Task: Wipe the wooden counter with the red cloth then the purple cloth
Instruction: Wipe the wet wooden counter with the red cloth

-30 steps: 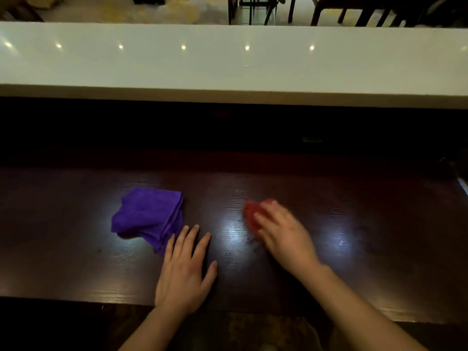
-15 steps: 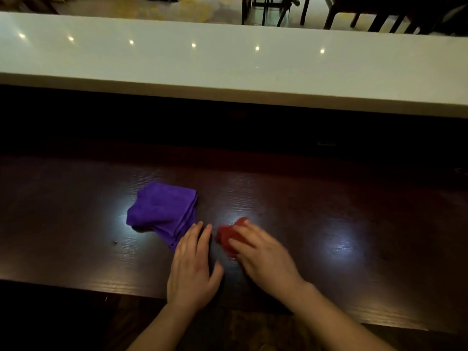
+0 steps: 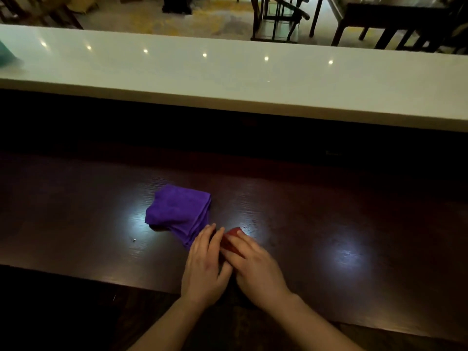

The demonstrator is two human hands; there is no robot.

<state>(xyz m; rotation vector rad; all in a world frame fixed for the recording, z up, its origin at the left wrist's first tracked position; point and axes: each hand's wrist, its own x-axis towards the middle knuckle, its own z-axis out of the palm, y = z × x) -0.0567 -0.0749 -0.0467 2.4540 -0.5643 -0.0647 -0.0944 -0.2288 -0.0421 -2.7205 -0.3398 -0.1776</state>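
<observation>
Hiding under R hand [image 3: 255,268]: red cloth [image 3: 231,240], mostly.

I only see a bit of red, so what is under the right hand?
The red cloth lies under the right hand, flat on the wooden counter. Only its far edge shows; the rest is covered.

most of the red cloth [image 3: 230,239] is hidden under the right hand [image 3: 255,271]; both forearms run off the bottom edge.
</observation>
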